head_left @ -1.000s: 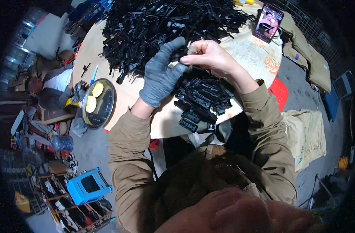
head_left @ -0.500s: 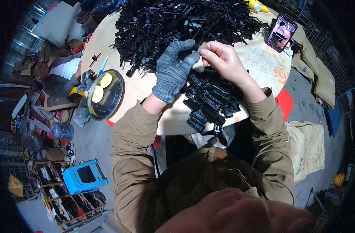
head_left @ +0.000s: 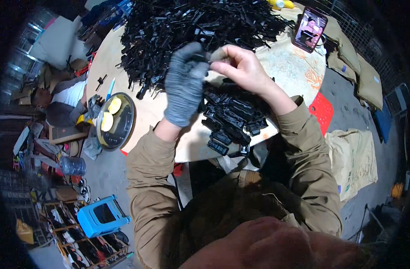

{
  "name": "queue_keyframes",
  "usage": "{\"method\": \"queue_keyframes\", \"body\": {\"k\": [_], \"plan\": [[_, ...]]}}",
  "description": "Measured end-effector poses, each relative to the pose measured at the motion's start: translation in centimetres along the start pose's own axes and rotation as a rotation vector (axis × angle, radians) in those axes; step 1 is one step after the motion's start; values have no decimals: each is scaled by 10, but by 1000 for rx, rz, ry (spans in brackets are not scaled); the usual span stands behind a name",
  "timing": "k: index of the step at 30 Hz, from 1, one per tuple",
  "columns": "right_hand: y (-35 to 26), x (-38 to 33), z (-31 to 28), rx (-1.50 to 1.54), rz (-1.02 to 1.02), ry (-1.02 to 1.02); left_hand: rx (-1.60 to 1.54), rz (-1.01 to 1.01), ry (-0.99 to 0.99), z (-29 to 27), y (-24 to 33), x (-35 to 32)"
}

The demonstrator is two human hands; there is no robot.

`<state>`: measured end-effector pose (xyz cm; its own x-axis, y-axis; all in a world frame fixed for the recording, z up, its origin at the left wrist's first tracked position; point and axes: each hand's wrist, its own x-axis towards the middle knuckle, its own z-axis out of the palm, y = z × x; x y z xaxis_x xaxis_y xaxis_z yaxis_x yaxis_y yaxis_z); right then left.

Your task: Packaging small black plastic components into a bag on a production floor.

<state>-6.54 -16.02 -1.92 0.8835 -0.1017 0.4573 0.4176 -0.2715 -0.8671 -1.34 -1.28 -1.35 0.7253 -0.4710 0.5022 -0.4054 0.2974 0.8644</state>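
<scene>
My left hand (head_left: 183, 83), in a grey knitted glove, is raised over the round table with its fingers bent toward the thumb. Motion blurs its fingertips. Close against it, my bare right hand (head_left: 243, 69) pinches thumb and forefinger together. Whatever sits between the fingertips is too small and blurred to name. Below the hands, near the table's front edge, lies a pile of black plastic parts (head_left: 235, 114), longish and blocky. Beyond them spreads a large heap of thin black plastic pieces (head_left: 191, 29).
A metal tray (head_left: 127, 127) with two yellow-and-white pieces (head_left: 114, 106) stands at the left, beside a blue pen (head_left: 110, 88). A phone (head_left: 310, 29) leans upright at the back right. Another person (head_left: 63, 96) is at the far left. A blue plastic stool (head_left: 102, 216) stands on the floor.
The whole view has shifted slightly, moving the table leftward in the picture. My hands stay together at the fingertips; the gloved left hand has turned more upright and is blurred.
</scene>
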Motion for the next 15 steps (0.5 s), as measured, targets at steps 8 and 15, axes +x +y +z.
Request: {"method": "queue_keyframes", "body": {"k": [8,15], "plan": [[-3,-3,-12,29,-150,46,-601,-394,-149,-13,12,6],[-5,-1,-10,-58,44,20,-59,-162,-295,-4,7,3]]}}
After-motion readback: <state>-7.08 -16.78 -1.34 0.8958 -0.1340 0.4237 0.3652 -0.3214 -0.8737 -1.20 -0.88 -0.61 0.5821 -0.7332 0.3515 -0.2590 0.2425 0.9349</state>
